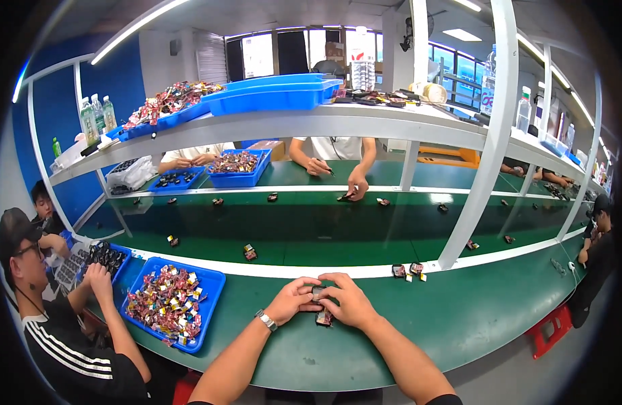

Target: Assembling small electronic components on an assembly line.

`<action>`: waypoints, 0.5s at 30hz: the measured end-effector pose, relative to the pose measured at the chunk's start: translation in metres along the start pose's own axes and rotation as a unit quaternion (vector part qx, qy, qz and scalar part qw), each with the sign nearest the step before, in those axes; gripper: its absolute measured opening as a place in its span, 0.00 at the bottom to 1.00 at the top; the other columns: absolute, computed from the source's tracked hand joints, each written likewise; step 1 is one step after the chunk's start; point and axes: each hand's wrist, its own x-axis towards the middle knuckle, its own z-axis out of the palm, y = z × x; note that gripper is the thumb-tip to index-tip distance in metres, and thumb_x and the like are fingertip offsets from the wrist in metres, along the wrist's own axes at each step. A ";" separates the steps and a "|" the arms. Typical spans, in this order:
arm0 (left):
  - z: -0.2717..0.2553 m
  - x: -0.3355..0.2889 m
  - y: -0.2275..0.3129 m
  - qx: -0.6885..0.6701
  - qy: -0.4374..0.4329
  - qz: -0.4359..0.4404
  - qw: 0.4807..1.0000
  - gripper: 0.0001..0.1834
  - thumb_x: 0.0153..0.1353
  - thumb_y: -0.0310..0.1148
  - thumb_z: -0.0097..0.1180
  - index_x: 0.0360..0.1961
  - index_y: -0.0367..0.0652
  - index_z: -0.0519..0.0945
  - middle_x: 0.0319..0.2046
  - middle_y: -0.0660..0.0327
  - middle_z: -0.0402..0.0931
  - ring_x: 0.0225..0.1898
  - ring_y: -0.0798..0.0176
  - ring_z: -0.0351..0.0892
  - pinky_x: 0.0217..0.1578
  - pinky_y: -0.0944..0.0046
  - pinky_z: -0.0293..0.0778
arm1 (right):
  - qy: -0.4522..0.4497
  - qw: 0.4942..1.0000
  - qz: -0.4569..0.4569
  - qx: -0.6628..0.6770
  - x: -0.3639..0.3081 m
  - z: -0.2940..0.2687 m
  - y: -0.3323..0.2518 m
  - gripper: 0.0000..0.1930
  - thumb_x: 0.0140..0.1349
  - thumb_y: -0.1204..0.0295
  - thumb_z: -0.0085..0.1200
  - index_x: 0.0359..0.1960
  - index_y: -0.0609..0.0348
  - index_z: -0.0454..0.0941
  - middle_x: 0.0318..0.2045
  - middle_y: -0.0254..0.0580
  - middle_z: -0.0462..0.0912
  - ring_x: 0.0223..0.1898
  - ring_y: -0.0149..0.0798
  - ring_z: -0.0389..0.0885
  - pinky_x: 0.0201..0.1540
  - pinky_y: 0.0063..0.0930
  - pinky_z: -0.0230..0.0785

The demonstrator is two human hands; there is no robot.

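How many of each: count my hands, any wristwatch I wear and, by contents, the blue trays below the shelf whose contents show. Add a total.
Left hand, right hand: 2
Wristwatch: 1
Near reddish-part tray, far reddish-part tray: 2
Near black-part tray, far black-part tray: 2
Total: 7

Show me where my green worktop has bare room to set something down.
The green worktop is bare right of your right hand, below the small parts by the white rail, and between your forearms toward the near edge. Crowded: the heaped blue tray and between both hands.
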 end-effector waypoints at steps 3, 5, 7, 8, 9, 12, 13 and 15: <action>0.000 0.001 -0.003 -0.005 0.000 0.007 1.000 0.18 0.67 0.20 0.45 0.58 0.42 0.68 0.50 0.57 0.76 0.52 0.63 0.78 0.52 0.61 0.80 | -0.023 0.999 0.004 -0.037 -0.001 -0.001 0.001 0.08 0.53 0.73 0.64 0.36 0.53 0.83 0.55 0.42 0.74 0.59 0.47 0.69 0.59 0.38 0.67; 0.000 0.002 -0.004 -0.003 0.003 0.011 1.000 0.18 0.67 0.20 0.44 0.57 0.42 0.68 0.49 0.56 0.77 0.52 0.62 0.78 0.52 0.61 0.80 | -0.032 0.999 0.026 -0.034 -0.002 -0.002 0.001 0.08 0.54 0.73 0.63 0.36 0.53 0.83 0.56 0.42 0.74 0.59 0.47 0.69 0.60 0.38 0.67; -0.001 0.002 -0.005 0.006 0.002 0.006 1.000 0.18 0.66 0.21 0.46 0.57 0.42 0.68 0.50 0.56 0.76 0.52 0.61 0.78 0.53 0.58 0.79 | -0.041 0.998 0.047 -0.029 -0.003 -0.002 0.002 0.07 0.55 0.72 0.63 0.36 0.53 0.83 0.56 0.42 0.74 0.60 0.47 0.69 0.60 0.38 0.66; 0.000 0.002 -0.004 0.006 0.002 0.007 1.000 0.18 0.66 0.21 0.46 0.57 0.42 0.68 0.50 0.56 0.76 0.52 0.61 0.78 0.53 0.58 0.79 | -0.047 0.998 0.047 -0.017 -0.003 -0.002 0.003 0.07 0.55 0.72 0.62 0.36 0.53 0.83 0.57 0.41 0.73 0.60 0.47 0.68 0.60 0.38 0.66; 0.000 0.002 -0.004 0.013 0.004 0.005 1.000 0.18 0.66 0.21 0.46 0.57 0.42 0.68 0.50 0.56 0.76 0.52 0.61 0.78 0.53 0.58 0.79 | -0.053 0.997 0.048 -0.005 -0.004 -0.002 0.004 0.07 0.55 0.72 0.62 0.37 0.53 0.84 0.57 0.41 0.73 0.60 0.47 0.68 0.61 0.37 0.66; 0.003 0.000 -0.001 0.018 0.007 0.006 1.000 0.17 0.67 0.21 0.46 0.56 0.42 0.68 0.50 0.57 0.76 0.53 0.62 0.77 0.53 0.58 0.79 | -0.036 0.996 0.073 0.023 -0.006 0.001 0.008 0.07 0.57 0.72 0.61 0.37 0.52 0.84 0.57 0.40 0.74 0.61 0.46 0.68 0.61 0.37 0.65; 0.004 -0.001 0.000 0.017 0.009 0.008 1.000 0.17 0.67 0.21 0.46 0.56 0.42 0.68 0.51 0.57 0.76 0.53 0.62 0.77 0.53 0.58 0.79 | -0.037 0.996 0.073 0.023 -0.006 0.002 0.008 0.07 0.57 0.72 0.61 0.37 0.52 0.84 0.57 0.40 0.74 0.61 0.46 0.68 0.61 0.37 0.65; 0.003 0.000 -0.001 0.022 0.011 0.008 1.000 0.17 0.67 0.21 0.46 0.56 0.42 0.68 0.50 0.57 0.76 0.53 0.62 0.77 0.53 0.58 0.79 | -0.031 0.992 0.118 0.044 -0.007 0.005 0.009 0.06 0.58 0.70 0.60 0.37 0.53 0.84 0.57 0.40 0.74 0.61 0.47 0.67 0.63 0.39 0.63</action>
